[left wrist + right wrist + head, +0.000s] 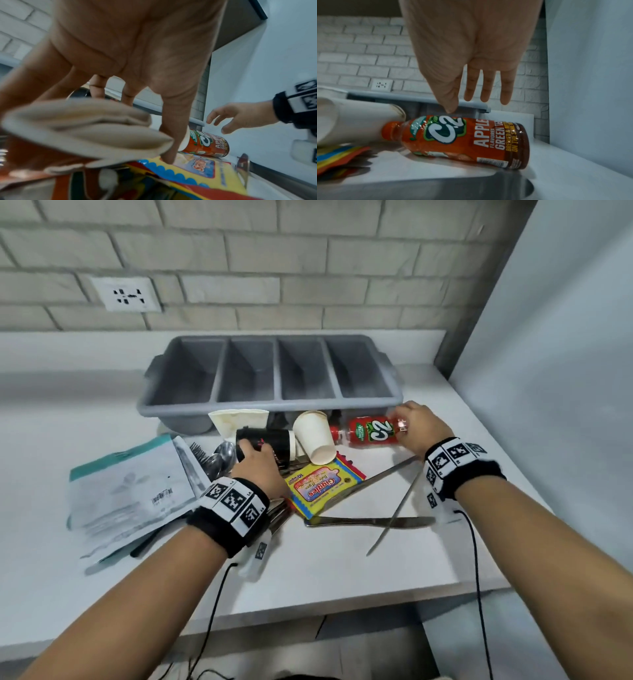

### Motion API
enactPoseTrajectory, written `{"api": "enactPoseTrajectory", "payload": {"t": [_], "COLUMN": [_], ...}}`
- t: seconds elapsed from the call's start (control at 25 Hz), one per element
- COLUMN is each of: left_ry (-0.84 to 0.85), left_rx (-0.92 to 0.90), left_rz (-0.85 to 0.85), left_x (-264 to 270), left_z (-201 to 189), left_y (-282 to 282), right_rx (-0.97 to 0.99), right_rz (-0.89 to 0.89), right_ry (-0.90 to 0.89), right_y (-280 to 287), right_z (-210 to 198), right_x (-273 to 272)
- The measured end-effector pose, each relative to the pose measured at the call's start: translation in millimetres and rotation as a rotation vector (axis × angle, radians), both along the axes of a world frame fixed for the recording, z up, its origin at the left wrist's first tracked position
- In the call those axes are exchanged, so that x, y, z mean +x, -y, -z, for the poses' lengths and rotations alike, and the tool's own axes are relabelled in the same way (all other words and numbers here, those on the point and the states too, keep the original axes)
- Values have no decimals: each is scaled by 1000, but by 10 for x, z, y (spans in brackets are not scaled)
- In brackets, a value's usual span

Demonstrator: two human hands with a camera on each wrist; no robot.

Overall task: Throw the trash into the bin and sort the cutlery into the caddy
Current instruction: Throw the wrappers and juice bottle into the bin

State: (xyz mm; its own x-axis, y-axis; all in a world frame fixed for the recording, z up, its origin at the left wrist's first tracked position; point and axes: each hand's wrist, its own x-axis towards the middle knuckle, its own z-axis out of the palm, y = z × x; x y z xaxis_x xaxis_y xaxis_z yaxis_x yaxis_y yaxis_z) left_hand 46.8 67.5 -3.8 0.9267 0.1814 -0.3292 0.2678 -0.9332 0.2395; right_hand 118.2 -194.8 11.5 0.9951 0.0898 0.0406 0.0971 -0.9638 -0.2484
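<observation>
Now right hand (419, 428) over red C2 bottle (368, 431) lying on its side on white table (342, 570), fingers (488, 88) straight and spread, not closed round it. Left hand (258, 465) on black cup (274, 440), grip unclear. Grey caddy (270, 402) at far side; knives (370, 521) near, right of yellow wrapper (322, 486).

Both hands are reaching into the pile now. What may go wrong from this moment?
1. The C2 bottle lies on its side, and the right hand is open above it, not gripping; a push might roll it along the counter.
2. The white paper cup leans against the black cup under the left hand; lifting the black one may topple it.
3. The knives lie crossed near the right wrist and could be knocked.
</observation>
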Motion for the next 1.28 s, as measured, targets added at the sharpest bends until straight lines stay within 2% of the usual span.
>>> {"api": "enactPoseTrajectory", "payload": {"t": [0.16,0.28,0.6,0.72,0.84,0.88,1.12,1.28], "left_ry": [-84,-81,73,190,134,102,61,35], "left_rx": [-18,-25,-277,-300,-187,-124,246,243], "left_rz": [27,38,26,142,427,474,623,601], "left_x": [-69,-112,-107,-162,-216,-201,-221,-211], "left_z": [70,83,-31,-62,31,84,209,255], "left_y": [-51,-85,-223,-150,28,59,288,354], "right_rx": [-269,-401,-410,-453,-437,-416,-271,-185], "right_rz": [-11,29,31,19,66,82,190,235], "right_ry": [-110,-174,-121,-42,10,10,39,50], "right_y": [-32,-40,-78,-19,70,71,265,362], "right_z": [98,172,226,111,-3,-25,-37,-57], "right_x": [248,343,336,234,36,-18,-557,-889]}}
